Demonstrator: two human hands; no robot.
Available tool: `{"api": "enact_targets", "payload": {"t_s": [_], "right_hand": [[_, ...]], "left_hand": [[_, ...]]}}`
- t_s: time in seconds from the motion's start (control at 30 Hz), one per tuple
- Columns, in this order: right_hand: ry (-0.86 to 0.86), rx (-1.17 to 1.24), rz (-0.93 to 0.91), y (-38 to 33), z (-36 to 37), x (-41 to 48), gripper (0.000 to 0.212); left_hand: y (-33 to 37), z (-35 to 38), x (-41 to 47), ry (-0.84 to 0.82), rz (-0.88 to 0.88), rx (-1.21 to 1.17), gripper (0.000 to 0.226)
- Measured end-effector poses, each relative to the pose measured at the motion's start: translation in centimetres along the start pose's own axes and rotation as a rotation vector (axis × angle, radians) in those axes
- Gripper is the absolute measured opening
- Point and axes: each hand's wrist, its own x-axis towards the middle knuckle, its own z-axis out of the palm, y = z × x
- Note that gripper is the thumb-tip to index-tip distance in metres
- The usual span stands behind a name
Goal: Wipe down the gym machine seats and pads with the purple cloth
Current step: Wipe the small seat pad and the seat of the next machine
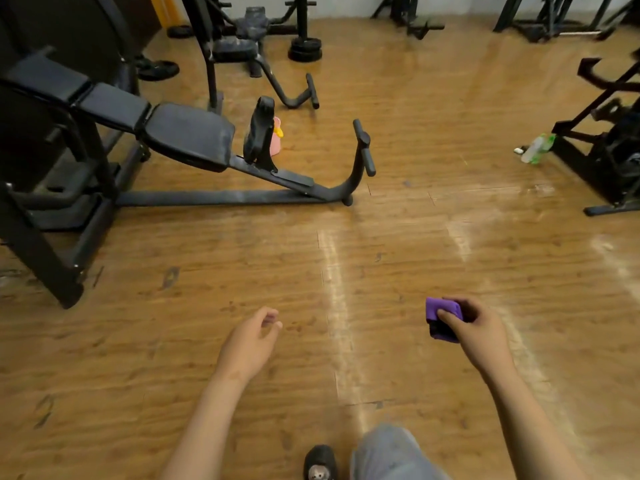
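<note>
My right hand (476, 329) grips a folded purple cloth (442, 318) in front of me, low over the wooden floor. My left hand (254, 336) hangs empty beside it, fingers loosely curled. A black gym machine stands at the left, with a worn seat pad (188, 133), two back pads (110, 105) rising toward the upper left, and an upright knee pad (259, 129) past the seat's end. Both hands are well short of the machine.
The machine's base bar (221, 197) and curved foot handles (363, 150) reach across the floor. A pink item (276, 142) sits behind the knee pad. A plastic bottle (536, 148) lies by another black frame (609, 154) at the right. More machines and weight plates (304, 48) line the back.
</note>
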Motion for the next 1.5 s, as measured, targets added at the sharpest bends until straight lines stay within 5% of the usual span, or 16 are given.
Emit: {"api": "enact_targets", "payload": {"t_s": [0.37, 0.63, 1.1, 1.5], "right_hand": [[0.018, -0.055, 0.103, -1.7, 4.3, 24.9, 0.015], [-0.106, -0.244, -0.090, -13.1, 7.8, 47.9, 0.020], [-0.271, -0.269, -0.091, -23.5, 21.8, 72.4, 0.023], [-0.293, -0.204, -0.212, -40.4, 35.1, 92.6, 0.022]], "left_hand": [[4.8, 0.3, 21.9, -0.120, -0.099, -0.008, 0.011], [13.3, -4.5, 42.6, 0.043, -0.059, -0.149, 0.013], [17.2, -8.3, 72.6, -0.016, -0.045, -0.096, 0.008], [19.4, -21.9, 98.4, 0.048, -0.055, -0.068, 0.017]]}}
